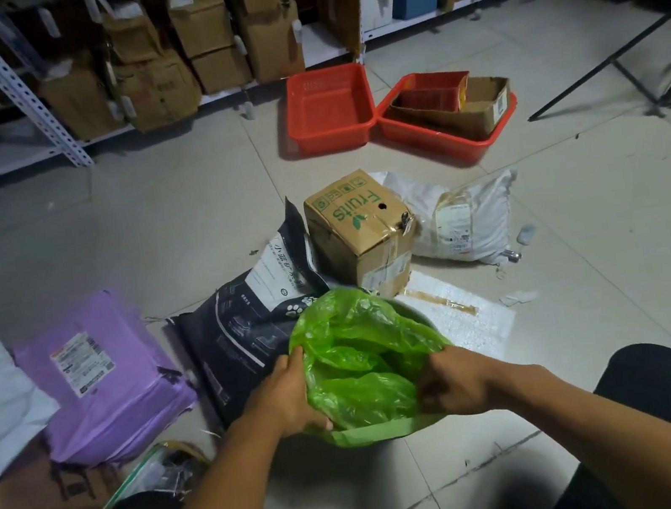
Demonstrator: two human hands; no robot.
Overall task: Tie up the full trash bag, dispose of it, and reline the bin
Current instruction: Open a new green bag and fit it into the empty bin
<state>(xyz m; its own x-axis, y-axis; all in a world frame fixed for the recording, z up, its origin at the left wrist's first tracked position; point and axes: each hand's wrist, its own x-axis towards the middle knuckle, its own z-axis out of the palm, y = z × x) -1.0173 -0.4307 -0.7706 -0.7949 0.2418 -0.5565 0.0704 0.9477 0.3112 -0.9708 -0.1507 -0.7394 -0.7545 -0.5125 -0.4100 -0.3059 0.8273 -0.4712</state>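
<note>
Green trash bag (361, 365) sat between both hands over the bin rim (417, 315). Left hand (286, 395) and right hand (453, 385) apart, each gripped bag edge.

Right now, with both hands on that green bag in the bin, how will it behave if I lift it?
The green bag looks thin and crinkled, so probably floppy and slippery. Held by the left hand and right hand, it will likely sag between them.

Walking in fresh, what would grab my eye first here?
The bright green trash bag at bottom centre, gripped by the left hand and right hand. Beyond it sits a "Fruits" cardboard box, and farther back two red baskets on the floor.
</note>
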